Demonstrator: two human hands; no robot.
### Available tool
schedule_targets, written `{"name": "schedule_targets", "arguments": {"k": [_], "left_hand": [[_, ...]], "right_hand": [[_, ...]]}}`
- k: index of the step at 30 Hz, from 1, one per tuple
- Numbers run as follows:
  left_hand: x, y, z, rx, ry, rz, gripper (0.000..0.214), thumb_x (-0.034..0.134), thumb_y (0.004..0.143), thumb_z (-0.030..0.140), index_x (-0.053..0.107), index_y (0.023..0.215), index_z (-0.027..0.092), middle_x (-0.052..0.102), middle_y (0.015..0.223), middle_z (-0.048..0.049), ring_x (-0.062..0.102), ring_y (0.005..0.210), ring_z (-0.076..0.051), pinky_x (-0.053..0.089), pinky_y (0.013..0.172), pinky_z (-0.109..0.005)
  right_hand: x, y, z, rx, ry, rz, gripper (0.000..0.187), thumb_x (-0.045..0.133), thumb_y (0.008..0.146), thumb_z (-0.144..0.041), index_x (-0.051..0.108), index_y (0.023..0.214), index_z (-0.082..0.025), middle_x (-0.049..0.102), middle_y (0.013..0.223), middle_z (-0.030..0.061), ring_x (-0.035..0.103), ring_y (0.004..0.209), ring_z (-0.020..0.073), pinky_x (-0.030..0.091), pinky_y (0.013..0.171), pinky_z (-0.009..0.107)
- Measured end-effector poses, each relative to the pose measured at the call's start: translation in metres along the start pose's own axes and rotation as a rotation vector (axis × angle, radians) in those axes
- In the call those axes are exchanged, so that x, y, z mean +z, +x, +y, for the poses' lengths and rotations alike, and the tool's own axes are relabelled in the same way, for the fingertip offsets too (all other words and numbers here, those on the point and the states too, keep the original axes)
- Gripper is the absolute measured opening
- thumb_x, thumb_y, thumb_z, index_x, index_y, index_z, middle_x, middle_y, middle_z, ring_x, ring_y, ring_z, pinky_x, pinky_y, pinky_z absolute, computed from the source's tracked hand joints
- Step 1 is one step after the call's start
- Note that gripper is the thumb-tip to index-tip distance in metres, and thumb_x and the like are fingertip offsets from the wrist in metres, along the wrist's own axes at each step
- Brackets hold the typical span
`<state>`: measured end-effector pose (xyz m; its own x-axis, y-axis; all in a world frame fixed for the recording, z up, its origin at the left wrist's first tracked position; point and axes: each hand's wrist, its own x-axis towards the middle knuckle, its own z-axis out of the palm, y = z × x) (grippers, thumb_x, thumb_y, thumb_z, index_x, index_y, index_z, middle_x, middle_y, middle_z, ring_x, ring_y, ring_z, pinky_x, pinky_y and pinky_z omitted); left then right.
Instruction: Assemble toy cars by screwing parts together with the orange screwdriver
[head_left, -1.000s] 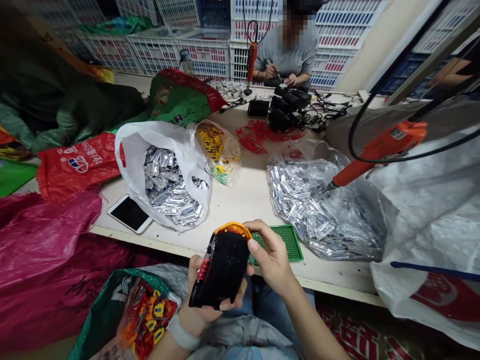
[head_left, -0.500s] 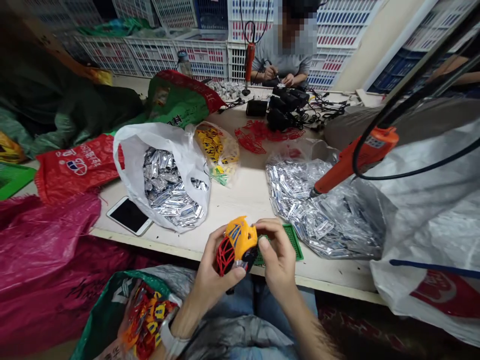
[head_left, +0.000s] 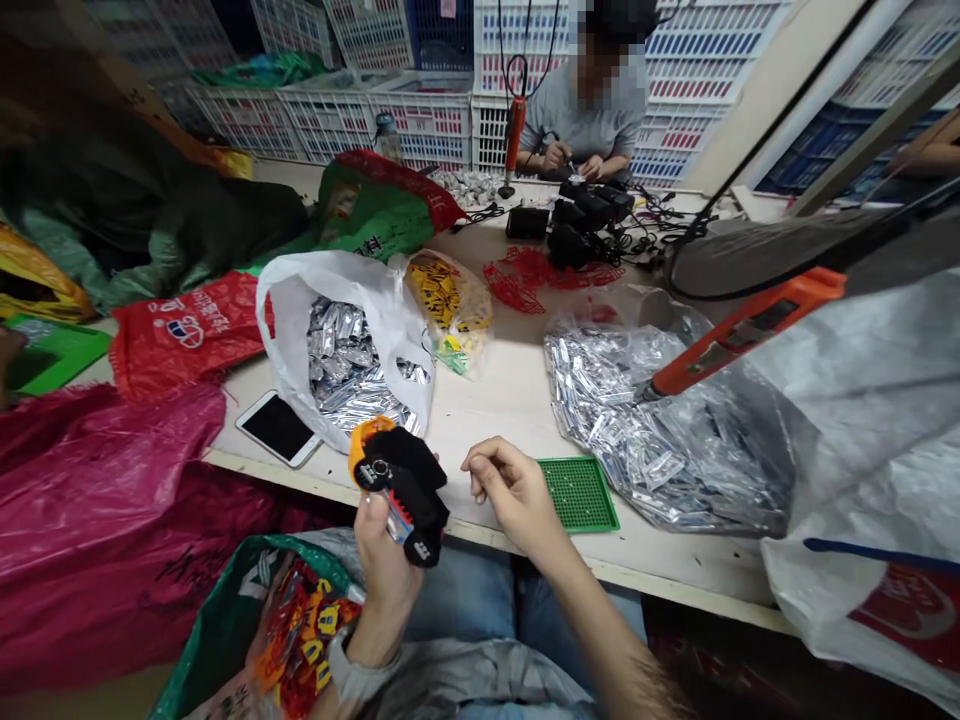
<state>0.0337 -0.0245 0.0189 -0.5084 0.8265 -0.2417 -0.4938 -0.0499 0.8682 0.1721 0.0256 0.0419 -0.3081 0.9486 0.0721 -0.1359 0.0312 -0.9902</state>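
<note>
The right hand [head_left: 514, 492] has come away from the toy car [head_left: 405, 480], now turned wheels-out and gripped in the left hand [head_left: 388, 560] by the counter [head_left: 487, 400]'s front edge. Near the green tray [head_left: 579, 495], the right's fingers curl thumbward; whether they pinch something small, I cannot tell.

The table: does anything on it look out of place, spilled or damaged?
The phone lies askew by the white bag, its corner close to the front edge of the table, so it looks slightly out of place. I see no clear spill or damage.
</note>
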Motion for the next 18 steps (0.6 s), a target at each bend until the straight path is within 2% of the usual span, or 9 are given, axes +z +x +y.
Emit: {"name": "schedule_targets", "arguments": {"k": [2, 4, 6, 8, 11, 13, 15, 18], "left_hand": [[-0.003, 0.004, 0.004, 0.087, 0.041, 0.039, 0.053, 0.083, 0.063, 0.057, 0.067, 0.099, 0.021, 0.069, 0.076, 0.0027, 0.06, 0.062, -0.013, 0.049, 0.055, -0.021], [-0.004, 0.003, 0.006, 0.154, 0.138, 0.019, 0.055, 0.089, 0.059, 0.049, 0.069, 0.101, 0.021, 0.072, 0.087, 0.0, 0.068, 0.078, -0.017, 0.055, 0.069, -0.023], [-0.003, 0.001, 0.006, 0.16, 0.203, -0.033, 0.057, 0.091, 0.058, 0.045, 0.071, 0.106, 0.021, 0.075, 0.099, -0.0032, 0.07, 0.095, -0.022, 0.056, 0.08, -0.026], [-0.003, 0.003, 0.008, 0.186, 0.203, -0.036, 0.057, 0.091, 0.056, 0.045, 0.073, 0.104, 0.021, 0.076, 0.097, -0.0038, 0.071, 0.094, -0.023, 0.057, 0.078, -0.025], [-0.007, 0.021, 0.022, 0.26, 0.013, 0.144, 0.051, 0.081, 0.064, 0.057, 0.074, 0.1, 0.021, 0.077, 0.09, -0.0032, 0.071, 0.085, -0.021, 0.057, 0.067, -0.024], [-0.014, 0.038, 0.04, 0.305, -0.093, 0.279, 0.046, 0.073, 0.07, 0.057, 0.074, 0.098, 0.021, 0.078, 0.094, -0.0035, 0.072, 0.088, -0.02, 0.059, 0.072, -0.024], [-0.021, 0.048, 0.056, 0.238, -0.096, 0.223, 0.047, 0.073, 0.066, 0.056, 0.074, 0.096, 0.02, 0.079, 0.096, -0.0063, 0.073, 0.086, -0.021, 0.061, 0.07, -0.026], [-0.022, 0.041, 0.066, 0.002, -0.13, 0.056, 0.054, 0.075, 0.06, 0.054, 0.074, 0.099, 0.017, 0.079, 0.093, -0.0102, 0.074, 0.077, -0.026, 0.063, 0.064, -0.033]], "right_hand": [[0.005, 0.004, -0.003, -0.027, -0.042, -0.059, 0.033, 0.06, 0.093, -0.052, 0.065, 0.09, -0.02, 0.066, 0.078, 0.0015, 0.062, 0.071, 0.0131, 0.05, 0.066, 0.026], [0.012, 0.006, -0.006, -0.08, -0.118, -0.14, 0.03, 0.062, 0.092, -0.05, 0.066, 0.097, -0.02, 0.069, 0.091, 0.0035, 0.064, 0.084, 0.0152, 0.05, 0.074, 0.028], [0.02, 0.005, -0.008, -0.131, -0.167, -0.197, 0.025, 0.059, 0.095, -0.045, 0.065, 0.097, -0.021, 0.068, 0.09, 0.0025, 0.062, 0.084, 0.0151, 0.048, 0.074, 0.027], [0.024, 0.003, -0.009, -0.165, -0.176, -0.21, 0.024, 0.053, 0.097, -0.04, 0.062, 0.088, -0.021, 0.063, 0.08, 0.0005, 0.058, 0.076, 0.0137, 0.045, 0.068, 0.025], [0.015, -0.003, -0.009, -0.154, -0.169, -0.136, 0.026, 0.053, 0.097, -0.042, 0.058, 0.083, -0.02, 0.056, 0.071, -0.0019, 0.05, 0.064, 0.0116, 0.039, 0.058, 0.023], [0.003, -0.003, -0.008, -0.116, -0.161, -0.035, 0.031, 0.055, 0.096, -0.047, 0.057, 0.08, -0.02, 0.049, 0.066, -0.0034, 0.044, 0.059, 0.0104, 0.033, 0.052, 0.024], [-0.008, 0.004, -0.008, -0.054, -0.163, 0.01, 0.036, 0.056, 0.094, -0.053, 0.056, 0.079, -0.02, 0.043, 0.064, -0.0045, 0.039, 0.057, 0.0099, 0.031, 0.051, 0.024], [-0.011, 0.022, -0.001, 0.037, -0.175, -0.082, 0.042, 0.057, 0.09, -0.06, 0.057, 0.079, -0.02, 0.042, 0.064, -0.0048, 0.041, 0.059, 0.0104, 0.033, 0.053, 0.024]]}}
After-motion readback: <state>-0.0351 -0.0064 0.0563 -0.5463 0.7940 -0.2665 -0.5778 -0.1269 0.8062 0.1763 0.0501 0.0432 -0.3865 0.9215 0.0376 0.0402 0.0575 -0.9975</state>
